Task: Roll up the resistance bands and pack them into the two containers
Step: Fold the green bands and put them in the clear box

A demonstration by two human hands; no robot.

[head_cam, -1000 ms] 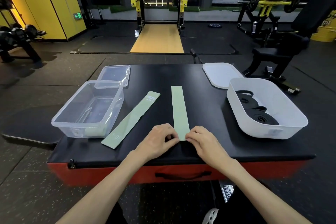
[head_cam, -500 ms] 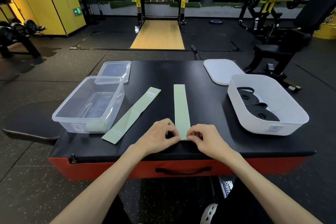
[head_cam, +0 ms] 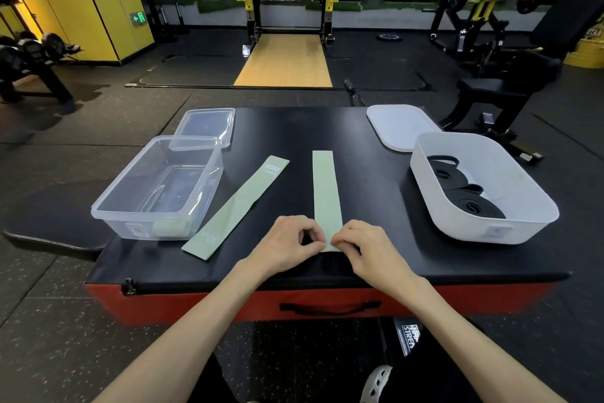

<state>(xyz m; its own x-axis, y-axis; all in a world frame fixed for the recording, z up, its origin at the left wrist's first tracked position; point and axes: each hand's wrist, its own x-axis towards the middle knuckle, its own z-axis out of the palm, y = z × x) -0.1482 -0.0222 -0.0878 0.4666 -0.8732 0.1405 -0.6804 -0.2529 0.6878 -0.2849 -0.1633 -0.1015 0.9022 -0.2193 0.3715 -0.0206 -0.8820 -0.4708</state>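
"While we lean over the near end of the straight green band (head_cam: 325, 193), what are our hands doing?"

"Our left hand (head_cam: 287, 244) pinches the band's left corner between the thumb and a curled forefinger. Our right hand (head_cam: 369, 247) pinches the right corner, fingers curled down onto it. The two hands sit close together with only the band's end between them."

"Is that end folded over?"

"We cannot tell, because our fingertips cover it. The band runs flat and straight away from our hands across the black pad (head_cam: 327, 128)."

"What lies just left of our left hand?"

"We see a second green band (head_cam: 238, 206), flat and unrolled. Its printed near end is beside our left wrist, and its far end slants towards the straight one without touching it."

"And further left?"

"We find the clear container (head_cam: 130, 203) just beside that slanted band. A rolled green band (head_cam: 170, 228) sits in its near corner, the one closest to our left hand. Beyond it lies the clear lid (head_cam: 206, 123), partly hidden behind the container's far rim."

"And to the right?"

"Well apart from our right hand stands the white container (head_cam: 457, 229), with coiled black bands (head_cam: 470, 203) inside. The white lid (head_cam: 397, 126) lies flat beyond it."

"And below our wrists?"

"We see the pad's red side (head_cam: 196, 301) and its black strap handle (head_cam: 330, 308)."
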